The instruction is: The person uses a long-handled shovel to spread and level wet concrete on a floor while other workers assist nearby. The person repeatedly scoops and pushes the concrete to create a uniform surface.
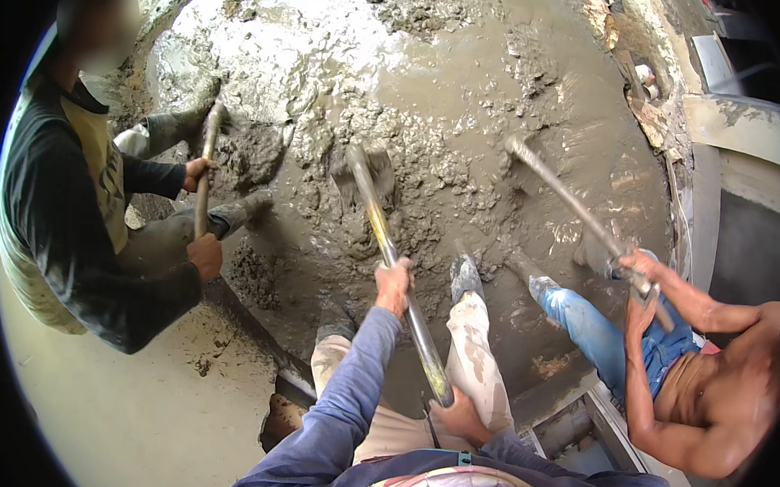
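Observation:
My left hand (394, 285) is wrapped around the middle of a hoe's long handle (379, 221), which has yellow and dark worn patches. Lower down, near the butt end, my right hand (460, 415) is closed on the same handle. The hoe's blade (376, 179) is partly sunk in lumpy, wet grey-brown mud (448, 149) ahead of me. My legs, in mud-spattered pale trousers (473, 340), stand apart on either side of the handle, with the feet in the mud.
At left, a person in a dark-sleeved shirt (67, 182) grips another long-handled tool (207, 163). A shirtless person in jeans (593, 329) at right holds a third one (577, 205). A pale slab (135, 389) lies at lower left; boards and rubble (644, 107) line the right edge.

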Available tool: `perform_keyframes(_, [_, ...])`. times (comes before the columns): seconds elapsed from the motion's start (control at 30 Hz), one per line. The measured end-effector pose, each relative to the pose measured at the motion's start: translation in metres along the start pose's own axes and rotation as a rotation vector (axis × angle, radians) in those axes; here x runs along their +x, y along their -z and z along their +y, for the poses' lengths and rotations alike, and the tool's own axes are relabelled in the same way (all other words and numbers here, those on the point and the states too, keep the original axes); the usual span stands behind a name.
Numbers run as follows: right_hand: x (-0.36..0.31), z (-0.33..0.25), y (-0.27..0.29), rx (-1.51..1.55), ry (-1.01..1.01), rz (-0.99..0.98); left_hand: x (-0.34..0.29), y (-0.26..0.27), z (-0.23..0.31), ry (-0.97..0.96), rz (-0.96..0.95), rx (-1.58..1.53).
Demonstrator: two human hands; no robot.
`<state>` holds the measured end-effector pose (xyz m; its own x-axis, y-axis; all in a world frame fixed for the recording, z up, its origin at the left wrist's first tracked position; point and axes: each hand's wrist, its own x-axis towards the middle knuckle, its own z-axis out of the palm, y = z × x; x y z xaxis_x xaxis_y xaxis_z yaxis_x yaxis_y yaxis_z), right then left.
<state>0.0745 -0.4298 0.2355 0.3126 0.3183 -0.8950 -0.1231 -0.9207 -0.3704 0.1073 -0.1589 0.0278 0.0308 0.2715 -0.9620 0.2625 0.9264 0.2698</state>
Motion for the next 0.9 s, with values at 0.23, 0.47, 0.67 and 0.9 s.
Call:
perform_keyframes(0.23, [0.232, -0.102, 0.046, 0.119, 0.22, 0.09, 0.107, -0.108, 0.207, -0.645, 0.097, 0.198])
perform_keyframes(0.47, [0.187, -0.09, 0.054, 0.337, -0.159, -0.04, 0.173, -0.143, 0.104, -0.455, 0.111, 0.644])
perform_keyframes(0.67, [0.016, -0.027, 0.04, 0.05, -0.231, -0.014, 0.056, -0.057, -0.043, -0.198, 0.008, 0.418])
perform_keyframes(0.9, [-0.044, 0.001, 0.06, 0.006, -0.207, -0.06, -0.035, -0.032, -0.034, -0.009, 0.055, 0.051])
